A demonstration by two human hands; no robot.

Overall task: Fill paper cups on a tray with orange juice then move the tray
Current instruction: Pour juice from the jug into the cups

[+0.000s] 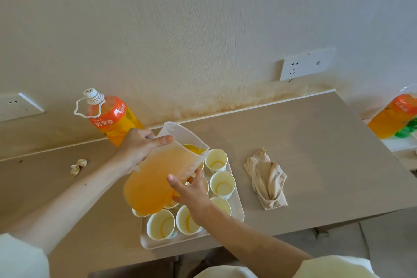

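Translucent jug [155, 178], frame centre: my left hand [137, 149] curls round its handle, right hand [191, 192] spread-fingered beneath; I'd tilt slowly over the upper cup [216, 161].

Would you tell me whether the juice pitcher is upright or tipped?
Tipped. The pitcher leans spout-first over the paper cups, juice reaching its lip; the left hand grips it.

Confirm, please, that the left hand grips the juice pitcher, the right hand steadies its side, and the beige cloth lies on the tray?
Not quite: the head view shows the beige cloth on the table, right of the tray, not on it. The left hand grips the juice pitcher and the right hand steadies its side.
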